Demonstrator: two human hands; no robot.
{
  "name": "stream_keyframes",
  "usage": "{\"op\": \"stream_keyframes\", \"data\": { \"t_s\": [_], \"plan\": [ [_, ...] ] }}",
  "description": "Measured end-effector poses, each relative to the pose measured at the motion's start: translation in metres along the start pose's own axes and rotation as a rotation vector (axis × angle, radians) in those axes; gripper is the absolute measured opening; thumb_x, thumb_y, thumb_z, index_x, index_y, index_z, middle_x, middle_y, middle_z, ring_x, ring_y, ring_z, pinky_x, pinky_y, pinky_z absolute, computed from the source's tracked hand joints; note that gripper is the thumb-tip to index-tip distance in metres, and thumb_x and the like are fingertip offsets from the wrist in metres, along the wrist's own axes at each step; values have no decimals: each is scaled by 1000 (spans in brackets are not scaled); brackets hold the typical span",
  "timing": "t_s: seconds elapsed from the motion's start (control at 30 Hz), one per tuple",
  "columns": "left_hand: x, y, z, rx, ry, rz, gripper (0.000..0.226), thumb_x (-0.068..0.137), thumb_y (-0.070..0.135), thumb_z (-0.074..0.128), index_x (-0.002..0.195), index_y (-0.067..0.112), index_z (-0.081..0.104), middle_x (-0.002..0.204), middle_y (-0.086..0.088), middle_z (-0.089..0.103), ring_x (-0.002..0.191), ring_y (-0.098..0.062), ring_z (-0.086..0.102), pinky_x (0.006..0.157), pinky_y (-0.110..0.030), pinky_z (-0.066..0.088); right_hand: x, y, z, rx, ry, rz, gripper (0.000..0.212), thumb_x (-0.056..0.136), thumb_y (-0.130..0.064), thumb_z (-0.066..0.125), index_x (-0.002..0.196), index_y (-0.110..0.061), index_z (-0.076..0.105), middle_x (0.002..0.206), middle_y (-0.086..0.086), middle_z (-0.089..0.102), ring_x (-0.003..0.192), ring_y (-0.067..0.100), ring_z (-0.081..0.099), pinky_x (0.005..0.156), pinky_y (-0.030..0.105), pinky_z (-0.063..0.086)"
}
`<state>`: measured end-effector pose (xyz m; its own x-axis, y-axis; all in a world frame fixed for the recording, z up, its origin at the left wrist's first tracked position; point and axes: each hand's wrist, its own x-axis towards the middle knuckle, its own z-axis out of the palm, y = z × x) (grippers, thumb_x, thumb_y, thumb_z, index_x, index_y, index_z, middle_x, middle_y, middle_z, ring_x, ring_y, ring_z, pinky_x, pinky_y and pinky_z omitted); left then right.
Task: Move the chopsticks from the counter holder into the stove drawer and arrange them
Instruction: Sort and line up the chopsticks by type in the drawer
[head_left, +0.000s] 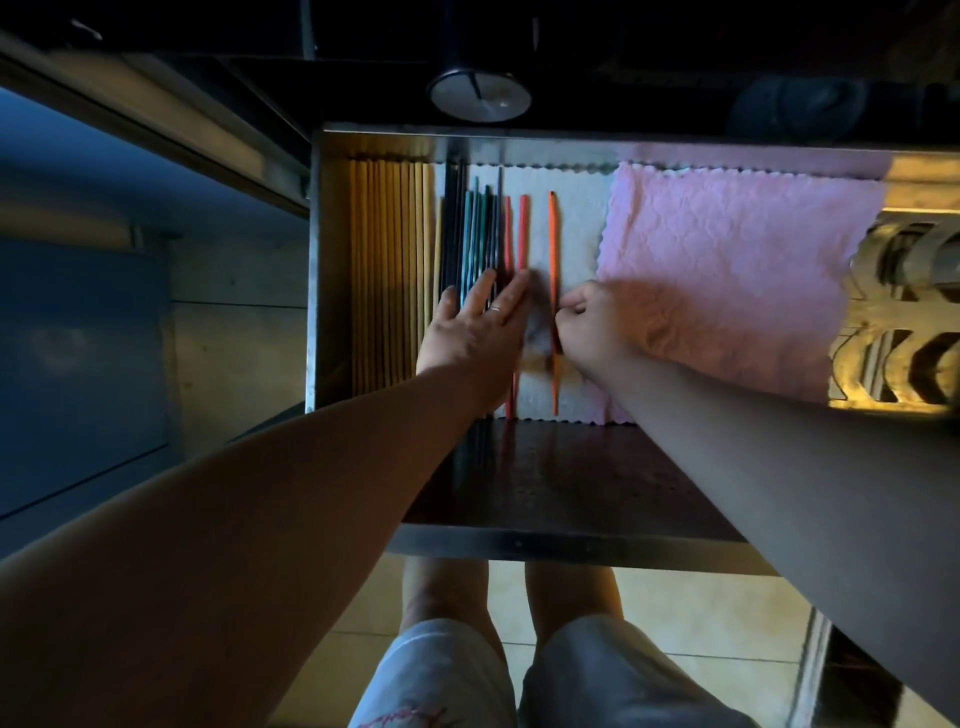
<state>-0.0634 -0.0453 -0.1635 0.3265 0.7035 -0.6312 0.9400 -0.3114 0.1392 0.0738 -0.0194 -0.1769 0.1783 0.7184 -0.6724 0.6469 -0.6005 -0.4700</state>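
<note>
Left hand (480, 325), fingers straight and together, presses flat on the dark chopsticks (475, 239) in the drawer (319, 260). Right hand (589, 327), curled, pinches 1 orange chopstick (552, 244) lying just beside them; both forearms reach forward.

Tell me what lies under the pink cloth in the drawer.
A white scalloped liner runs under the left edge of the pink cloth. How far it reaches, and anything else beneath, is covered by the cloth.
</note>
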Motion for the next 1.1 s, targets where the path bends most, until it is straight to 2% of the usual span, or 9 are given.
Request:
{"op": "stream_keyframes", "data": {
  "t_s": [0.07, 0.23, 0.4, 0.57, 0.7, 0.83, 0.87, 1.0, 1.1],
  "plan": [
    [-5, -4, 0, 19, -12, -3, 86, 94, 25, 50, 151, 25, -14, 159, 6, -23, 147, -24, -11, 117, -51, 6, 0, -1, 2, -5, -5, -2, 24, 84, -6, 54, 101, -10, 69, 101, 10, 69, 96, 24, 62, 81, 23, 42],
    [-8, -5, -2, -11, -19, -55, 85, 94, 27, 49, 152, 22, -13, 160, 4, -21, 147, -24, -12, 116, -50, 5, -3, -4, 7, -73, 20, -37, 22, 85, -11, 55, 102, -9, 69, 98, 10, 70, 93, 26, 64, 84, 30, 49],
    [-9, -7, -1, -87, -31, -103, 87, 93, 28, 52, 153, 22, -11, 160, 6, -18, 148, -24, -9, 117, -50, 7, -5, -11, 13, 15, -63, 30, 27, 87, -9, 51, 109, -9, 65, 110, 13, 67, 103, 28, 62, 95, 37, 49],
    [-9, -10, 1, -134, -31, -120, 88, 90, 24, 53, 153, 23, -9, 160, 7, -18, 148, -23, -9, 119, -50, 9, -6, -11, 14, -6, -53, 39, 29, 86, -12, 51, 111, -14, 65, 111, 10, 68, 103, 26, 62, 94, 35, 50],
    [-8, -11, 1, -179, -35, -138, 86, 91, 21, 51, 153, 26, -8, 160, 9, -19, 148, -22, -9, 119, -49, 10, -9, -15, 18, 15, -86, -5, 20, 85, -7, 50, 89, -17, 67, 91, 6, 67, 92, 25, 64, 82, 28, 50],
    [-8, -10, 1, -181, -51, -143, 85, 92, 19, 49, 153, 26, -9, 159, 9, -22, 147, -21, -12, 119, -49, 9, -10, -16, 17, -8, -91, -8, 18, 84, -9, 51, 88, -9, 69, 88, 10, 70, 82, 23, 64, 64, 22, 44],
    [-8, -9, 1, -182, -53, -143, 85, 92, 19, 49, 153, 26, -9, 159, 9, -22, 147, -21, -12, 119, -49, 9, -11, -16, 16, -3, -110, -11, 19, 85, -10, 51, 90, -10, 69, 89, 10, 71, 81, 23, 64, 63, 22, 44],
    [-9, -10, -1, -194, -53, -144, 85, 92, 17, 49, 152, 26, -10, 159, 9, -22, 147, -21, -13, 118, -50, 9, -12, -19, 15, 16, -129, -5, 20, 85, -15, 51, 95, -14, 69, 92, 6, 70, 85, 21, 63, 78, 28, 50],
    [-9, -9, -3, -199, -69, -143, 85, 93, 18, 49, 152, 26, -10, 159, 9, -22, 147, -22, -13, 118, -50, 9, -14, -19, 15, 40, -187, -16, 21, 85, -13, 50, 93, -14, 69, 88, 8, 70, 81, 22, 65, 70, 27, 49]
  ]
}}
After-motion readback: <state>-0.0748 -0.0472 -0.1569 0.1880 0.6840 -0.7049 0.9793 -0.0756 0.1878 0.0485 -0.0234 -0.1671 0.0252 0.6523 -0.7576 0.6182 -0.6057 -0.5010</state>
